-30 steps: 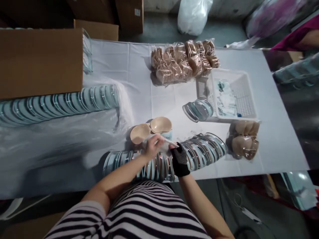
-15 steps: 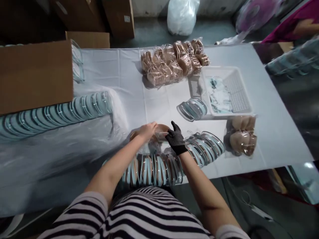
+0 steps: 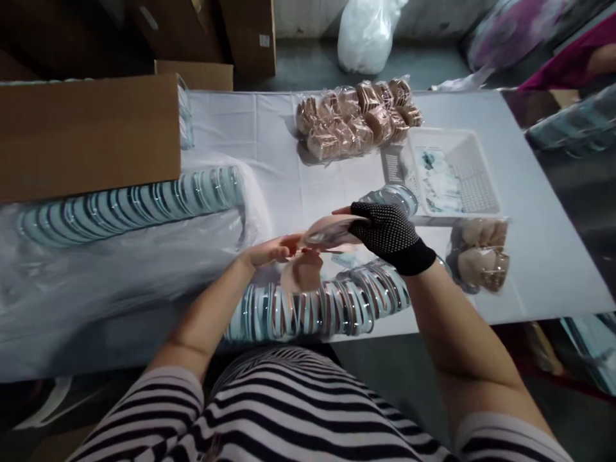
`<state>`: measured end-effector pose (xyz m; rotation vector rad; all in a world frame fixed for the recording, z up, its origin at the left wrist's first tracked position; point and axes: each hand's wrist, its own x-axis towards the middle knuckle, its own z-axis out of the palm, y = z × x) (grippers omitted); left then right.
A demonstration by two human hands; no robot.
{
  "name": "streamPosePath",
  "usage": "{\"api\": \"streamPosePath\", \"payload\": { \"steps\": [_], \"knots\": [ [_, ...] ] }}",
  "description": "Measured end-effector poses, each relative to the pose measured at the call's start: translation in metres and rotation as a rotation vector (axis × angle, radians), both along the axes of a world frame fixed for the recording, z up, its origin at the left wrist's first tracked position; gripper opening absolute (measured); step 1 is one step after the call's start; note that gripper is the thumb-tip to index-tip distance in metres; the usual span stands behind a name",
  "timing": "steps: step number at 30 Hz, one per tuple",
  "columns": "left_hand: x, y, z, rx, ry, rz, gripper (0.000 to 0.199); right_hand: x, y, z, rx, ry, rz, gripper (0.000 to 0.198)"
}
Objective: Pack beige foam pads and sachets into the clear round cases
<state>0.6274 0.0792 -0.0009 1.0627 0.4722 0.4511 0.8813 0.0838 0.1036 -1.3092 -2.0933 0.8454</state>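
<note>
My right hand [image 3: 387, 234], in a black glove with pale dots, grips a tan rounded piece [image 3: 332, 231] with a glossy clear surface, held above the table. My bare left hand [image 3: 272, 250] has its fingers closed at the left edge of the tan pieces. Just below the fingers is a second tan piece [image 3: 304, 273], partly overlapping the row behind it. That row of clear, rounded pieces with pale blue strips [image 3: 298, 311] stands on edge between my body and my hands. Beyond my right hand lie a few clear rounded pieces [image 3: 402, 199], partly covered by the glove.
Bagged tan pieces [image 3: 359, 122] lie at the table's back, with a smaller bag [image 3: 481, 253] at right. A white basket [image 3: 488, 173] holds printed packets. At left are a cardboard box [image 3: 91, 138] and a long row of clear pieces [image 3: 139, 208]. Another person's sleeve [image 3: 561, 64] shows.
My right hand has moved right and up, lifting the tan rounded piece. My left hand has shifted slightly left, and a second tan piece now shows below it. The view has shifted too.
</note>
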Motion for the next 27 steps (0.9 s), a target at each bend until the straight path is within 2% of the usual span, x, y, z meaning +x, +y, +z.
{"api": "streamPosePath", "payload": {
  "steps": [2,4,7,9,10,13,14,16,17,19,20,22,25,27],
  "knots": [
    [-0.016,-0.012,-0.007,-0.173,-0.087,-0.032,0.095,-0.032,-0.016,0.013,0.126,-0.115,-0.077,0.031],
    [-0.025,-0.032,-0.015,-0.307,-0.174,0.065,0.099,-0.07,-0.041,0.009,0.175,-0.239,-0.164,0.034],
    [-0.042,-0.062,-0.02,-0.445,-0.284,0.367,0.095,-0.123,-0.085,-0.019,0.143,-0.349,-0.201,0.034],
    [-0.058,-0.074,-0.018,-0.563,-0.289,0.512,0.08,-0.151,-0.111,-0.04,0.108,-0.306,-0.132,0.039],
    [-0.067,-0.077,-0.016,-0.619,-0.278,0.559,0.072,-0.162,-0.122,-0.048,0.098,-0.259,-0.09,0.049],
    [-0.083,-0.079,-0.01,-0.701,-0.262,0.595,0.056,-0.184,-0.147,-0.068,0.082,-0.147,-0.08,0.086],
    [-0.085,-0.08,-0.01,-0.694,-0.249,0.576,0.055,-0.188,-0.155,-0.073,0.067,-0.135,-0.134,0.089],
    [-0.083,-0.085,-0.013,-0.645,-0.181,0.471,0.061,-0.19,-0.173,-0.084,-0.003,-0.117,-0.308,0.079],
    [-0.082,-0.089,-0.018,-0.586,-0.118,0.397,0.067,-0.19,-0.185,-0.091,-0.069,-0.089,-0.409,0.071],
    [-0.084,-0.1,-0.033,-0.308,0.068,0.256,0.077,-0.189,-0.214,-0.11,-0.235,0.007,-0.615,0.055],
    [-0.088,-0.105,-0.043,-0.132,0.158,0.207,0.077,-0.189,-0.23,-0.12,-0.311,0.046,-0.715,0.049],
    [-0.101,-0.115,-0.062,0.158,0.287,0.142,0.065,-0.194,-0.26,-0.143,-0.421,0.064,-0.882,0.04],
    [-0.122,-0.126,-0.083,0.621,0.39,-0.083,0.038,-0.212,-0.289,-0.17,-0.481,0.003,-0.985,0.035],
    [-0.13,-0.129,-0.09,1.039,0.474,-0.272,0.033,-0.227,-0.297,-0.182,-0.503,-0.01,-0.994,0.037]
  ]
}}
